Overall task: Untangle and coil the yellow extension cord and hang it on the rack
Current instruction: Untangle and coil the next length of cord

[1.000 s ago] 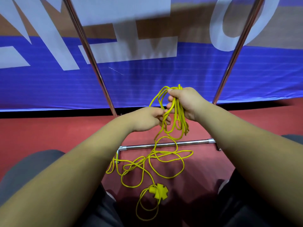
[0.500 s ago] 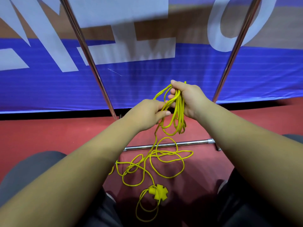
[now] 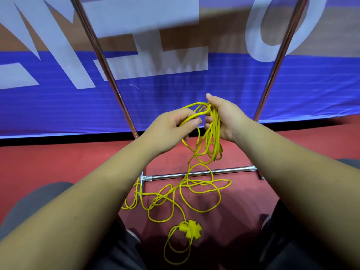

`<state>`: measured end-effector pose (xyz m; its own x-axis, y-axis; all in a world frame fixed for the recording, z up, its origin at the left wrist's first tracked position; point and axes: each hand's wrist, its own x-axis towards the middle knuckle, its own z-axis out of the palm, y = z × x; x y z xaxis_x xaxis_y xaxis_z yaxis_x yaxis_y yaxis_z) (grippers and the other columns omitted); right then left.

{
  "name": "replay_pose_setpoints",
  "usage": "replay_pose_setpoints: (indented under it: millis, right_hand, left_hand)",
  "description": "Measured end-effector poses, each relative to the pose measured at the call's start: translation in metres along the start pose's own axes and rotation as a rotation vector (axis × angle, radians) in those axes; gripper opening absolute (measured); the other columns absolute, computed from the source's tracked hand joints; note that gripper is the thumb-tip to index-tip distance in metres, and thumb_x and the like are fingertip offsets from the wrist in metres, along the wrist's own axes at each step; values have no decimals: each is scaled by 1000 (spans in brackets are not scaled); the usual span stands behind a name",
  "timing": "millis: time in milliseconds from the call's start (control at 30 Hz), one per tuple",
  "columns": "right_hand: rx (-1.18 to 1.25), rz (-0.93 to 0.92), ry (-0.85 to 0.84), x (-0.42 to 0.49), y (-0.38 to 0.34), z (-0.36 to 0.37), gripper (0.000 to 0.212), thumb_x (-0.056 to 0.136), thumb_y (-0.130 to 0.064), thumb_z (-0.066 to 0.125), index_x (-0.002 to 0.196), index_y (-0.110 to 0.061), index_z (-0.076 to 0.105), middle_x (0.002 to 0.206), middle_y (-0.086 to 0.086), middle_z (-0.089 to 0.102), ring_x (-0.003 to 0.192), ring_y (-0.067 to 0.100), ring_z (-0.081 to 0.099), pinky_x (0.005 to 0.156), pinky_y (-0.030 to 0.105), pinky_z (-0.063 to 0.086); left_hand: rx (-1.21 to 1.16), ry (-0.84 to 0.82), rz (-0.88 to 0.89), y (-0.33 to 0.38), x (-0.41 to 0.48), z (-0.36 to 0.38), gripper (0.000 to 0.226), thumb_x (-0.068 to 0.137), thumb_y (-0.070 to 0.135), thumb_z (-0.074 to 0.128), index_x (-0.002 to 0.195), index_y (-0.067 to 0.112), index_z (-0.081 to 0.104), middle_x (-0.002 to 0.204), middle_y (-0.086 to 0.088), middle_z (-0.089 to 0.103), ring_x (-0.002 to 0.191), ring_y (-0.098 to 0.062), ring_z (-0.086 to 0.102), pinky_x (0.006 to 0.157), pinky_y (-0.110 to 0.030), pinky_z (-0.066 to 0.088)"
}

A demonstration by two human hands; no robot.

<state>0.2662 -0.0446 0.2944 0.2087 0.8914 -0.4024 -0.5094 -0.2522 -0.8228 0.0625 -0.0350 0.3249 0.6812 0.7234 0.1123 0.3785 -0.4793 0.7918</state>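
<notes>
Yellow cord (image 3: 215, 131) is partly gathered: several loops hang as a bundle from the right hand (image 3: 226, 117), whose grip is clamped round the tops of the loops, thumb up, fingers curled in. One strand runs from the bundle across to the left hand (image 3: 171, 129), just beside it, grip pinched on that strand btwn thumb & fingertips. Both hands are up in the air in front of the person, above the floor. From the bundle the rest of the cord drops to the red floor (image 3: 58, 162) & lies there in loose overlapping loops, a few crossing the rack's low crossbar (image 3: 229, 170), others lying by its left corner joint. Cord's end is a yellow cross-shaped socket block (image 3: 191, 228), on the floor nearer the person, btwn the knees, w/ a small loop trailing below it. Rack (image 3: 106, 69) = 2 shiny metal uprights slanting up out of view either side of the hands, joined low by the crossbar. Behind it a blue banner (image 3: 175, 88) w/ big white letters, tan band up top. Dark trousers (image 3: 39, 197) at both lower corners
</notes>
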Motion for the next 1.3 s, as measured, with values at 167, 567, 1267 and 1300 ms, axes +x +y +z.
replay_pose_setpoints:
  millis: [167,567,1267,1300]
  right_hand:
    - [13,45,-15,1,-2,0,33,104,-45,59,96,-14,51,66,1,51,43,15,38,45,25,39]
    - [-223,193,-63,4,13,1,10,101,-21,65,94,-14,61,57,-7,40,41,10,33,42,24,34]
    - [-284,105,188,11,17,-6,6,95,-12,53,89,-15,54,55,-3,41,41,14,28,44,24,29]
    - [-265,90,183,12,16,-6,7,95,-12,54,89,-14,54,55,-3,41,41,14,27,44,24,27]
  left_hand:
    - [-518,214,-186,0,10,1,30,110,32,45,98,18,69,72,-2,57,64,-15,49,68,-34,47]
    - [-833,371,-474,-17,22,-10,29,110,35,48,106,14,67,74,6,66,74,-14,64,76,-33,54]
    - [-721,722,-592,-40,35,-46,44,111,41,38,102,9,65,55,5,62,43,-13,50,51,-26,47]
    - [-803,704,-616,-41,35,-45,44,112,38,34,113,5,64,68,2,74,53,-13,65,56,-28,55]
